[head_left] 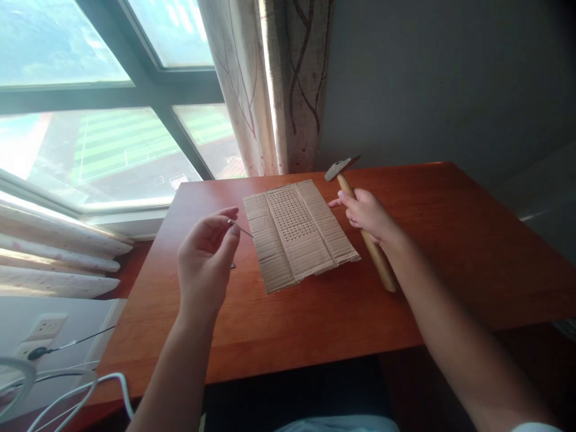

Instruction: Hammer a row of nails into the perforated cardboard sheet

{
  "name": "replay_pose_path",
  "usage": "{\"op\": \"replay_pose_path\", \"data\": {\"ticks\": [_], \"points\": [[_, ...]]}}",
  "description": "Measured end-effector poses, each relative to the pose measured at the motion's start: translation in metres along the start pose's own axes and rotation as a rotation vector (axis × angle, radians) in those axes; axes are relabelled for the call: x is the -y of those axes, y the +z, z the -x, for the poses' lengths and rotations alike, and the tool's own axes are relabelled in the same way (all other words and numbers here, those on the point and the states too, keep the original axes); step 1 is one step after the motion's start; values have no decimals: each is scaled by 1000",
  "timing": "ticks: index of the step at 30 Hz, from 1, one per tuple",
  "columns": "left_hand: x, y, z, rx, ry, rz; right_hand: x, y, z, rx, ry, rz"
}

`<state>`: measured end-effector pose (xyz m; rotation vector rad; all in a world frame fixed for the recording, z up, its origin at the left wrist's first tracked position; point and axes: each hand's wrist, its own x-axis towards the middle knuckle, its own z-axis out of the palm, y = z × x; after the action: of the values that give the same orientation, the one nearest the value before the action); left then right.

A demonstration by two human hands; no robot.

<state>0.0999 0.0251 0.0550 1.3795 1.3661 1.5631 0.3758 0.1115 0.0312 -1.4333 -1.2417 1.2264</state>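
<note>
Left hand (204,252) first, left of centre in the frame: its thumb and forefinger are closed in a pinch on a thin metal nail (245,231), the other fingers loosely bent. The nail slants down to the right, its lower end at the left edge of the cardboard (302,251); from where I stand I can't tell whether it touches. The right hand (363,213), right of centre, is wrapped around the wooden handle of a hammer (377,258), forefinger poking out to the left. The hammer head (342,168) points to the top of the frame.

That cardboard sits mid-frame over the desk (463,228), tilted a little in the view, with rows of small holes (291,216) across its upper middle and a bare strip below them. A small dark thing (233,264) lies just beside the left hand.

To work neatly with these, I'd stand the nail upright rather than slanted, and pinch it low enough to be steady but with the fingertips clear of its top. The hammer would be easier to control with short, light taps, the head coming down square. Cardboard this thin probably slips easily, so resting the heel of the left hand on it would help. Bare wood underneath could get marked.
</note>
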Motion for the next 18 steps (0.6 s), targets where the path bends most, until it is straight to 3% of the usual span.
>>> {"op": "replay_pose_path", "data": {"ticks": [4,8,12,18], "points": [[-17,33,-10,284,149,-122,9,-2,4,-41,-71,-36],[-12,61,-22,411,163,-346,11,-4,11,-5,-74,-57],[1,64,-24,477,153,-473,5,-10,18,32,-49,-22],[5,55,-23,535,205,-475,3,-14,25,17,-38,-63]]}}
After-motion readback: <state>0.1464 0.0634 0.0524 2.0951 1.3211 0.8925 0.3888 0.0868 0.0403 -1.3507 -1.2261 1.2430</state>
